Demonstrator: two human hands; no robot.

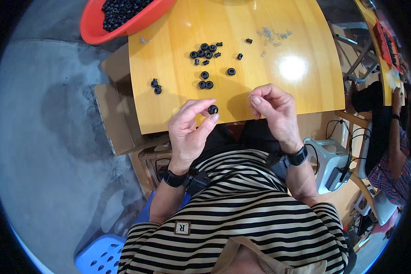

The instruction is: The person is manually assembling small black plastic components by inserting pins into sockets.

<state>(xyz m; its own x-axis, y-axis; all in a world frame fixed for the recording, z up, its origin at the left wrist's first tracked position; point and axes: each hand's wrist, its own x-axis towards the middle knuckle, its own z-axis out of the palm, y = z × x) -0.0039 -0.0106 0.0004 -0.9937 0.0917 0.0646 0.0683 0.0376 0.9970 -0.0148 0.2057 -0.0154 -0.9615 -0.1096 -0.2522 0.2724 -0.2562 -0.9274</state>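
- Yellow table, lit by an overhead glare, runs out from under both hands.
- Left hand: thumb and forefinger grasping a black ring, over the near table edge.
- Right hand: thumb and forefinger pinched on a tiny piece, too small to identify.
- Loose black rings just past the gap between hands; black pair beyond left hand, off to its left.
- Ring cluster farther out.
- Clear bits well beyond right hand.
- Red bowl of black parts, farthest, past left hand.
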